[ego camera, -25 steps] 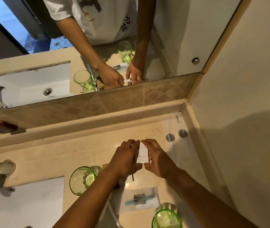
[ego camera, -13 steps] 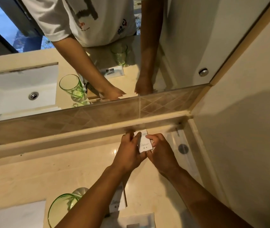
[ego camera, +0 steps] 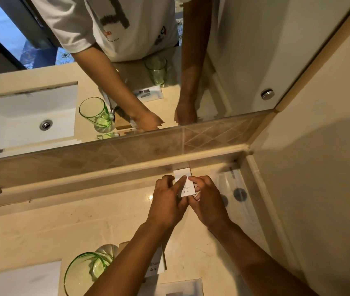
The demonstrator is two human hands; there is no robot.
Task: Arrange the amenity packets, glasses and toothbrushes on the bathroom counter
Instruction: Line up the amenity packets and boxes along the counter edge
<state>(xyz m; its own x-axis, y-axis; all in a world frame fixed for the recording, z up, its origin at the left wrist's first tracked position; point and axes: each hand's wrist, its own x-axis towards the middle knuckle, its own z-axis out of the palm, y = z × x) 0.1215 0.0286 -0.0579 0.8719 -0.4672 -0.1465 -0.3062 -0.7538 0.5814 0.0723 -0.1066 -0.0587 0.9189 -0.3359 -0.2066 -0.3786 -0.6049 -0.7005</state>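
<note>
A small white amenity packet (ego camera: 184, 180) stands upright against the ledge at the back of the beige counter (ego camera: 84, 223). My left hand (ego camera: 167, 201) and my right hand (ego camera: 208, 201) both pinch its lower part from either side. A green glass (ego camera: 84, 272) stands near the bottom left, partly behind my left forearm. A second white packet (ego camera: 156, 263) lies beside it, half hidden by that arm. A clear bag (ego camera: 184, 288) shows at the bottom edge. No toothbrush is clearly visible.
The mirror (ego camera: 244, 60) rises behind a tiled strip (ego camera: 127, 152) and reflects the counter, a person's arms and the glasses. A clear wrapper with round grey marks (ego camera: 239, 194) lies in the right corner by the wall (ego camera: 319, 189). The white sink (ego camera: 20, 280) is at bottom left.
Both hands carried the white packet away from me, from mid-counter to the back ledge, where it now stands. The view shifted forward, so the glasses slid down and partly out of frame.
</note>
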